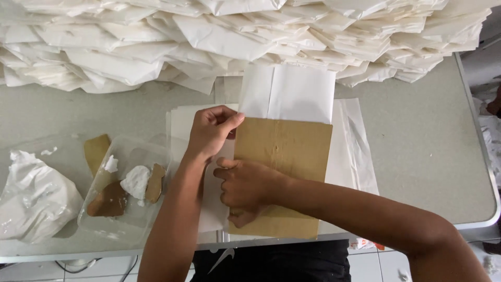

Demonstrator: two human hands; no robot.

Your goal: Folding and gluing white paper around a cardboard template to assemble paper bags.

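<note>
The left hand [211, 130] pinches the left edge of a white folded paper sheet [289, 94] over a flat brown cardboard rectangle [284, 151], mid-table; the right hand [245, 188] presses the cardboard's near-left side flat, fingers curled, gripping nothing; a clear plastic tray of white paste [128, 183] sits left.

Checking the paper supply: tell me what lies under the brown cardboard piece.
White paper sheets lie under the cardboard, showing above it and to its right. How many sheets it covers cannot be seen. The right hand presses the cardboard's left edge.

The left hand [211, 130] pinches the top-left corner of a brown cardboard sheet [292, 149]; the right hand [245, 188] presses its left edge. White paper [300, 94] lies under it.
</note>
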